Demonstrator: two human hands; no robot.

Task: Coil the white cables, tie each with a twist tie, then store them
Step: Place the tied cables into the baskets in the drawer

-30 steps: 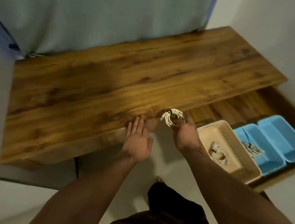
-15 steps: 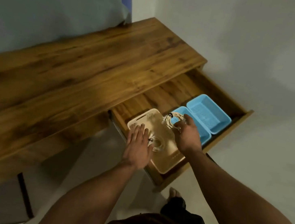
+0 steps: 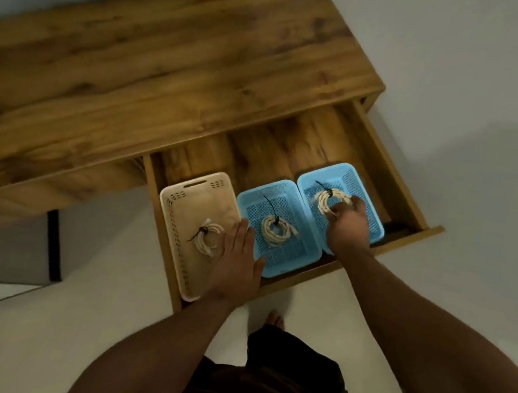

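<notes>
The left hand (image 3: 237, 260), grip flat and empty, now lies over the right rim of the beige basket (image 3: 176, 204) near the front edge of the drawer (image 3: 390, 154), no longer at the front of the bench (image 3: 169, 67). The right hand (image 3: 348, 225), grip curled round the tied white coil (image 3: 325, 202), has carried it from the bench edge down into the blue basket (image 3: 348, 169) in the drawer's right corner, so the last storing step looks almost finished. No brand or writing is readable.

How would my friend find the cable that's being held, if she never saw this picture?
Find the open drawer under the wooden desk; three baskets sit in a row inside. Go to the blue basket at the right end. Its coiled white cable is the only one gripped by a hand, the right hand; the other two coils just lie in their baskets.
</notes>
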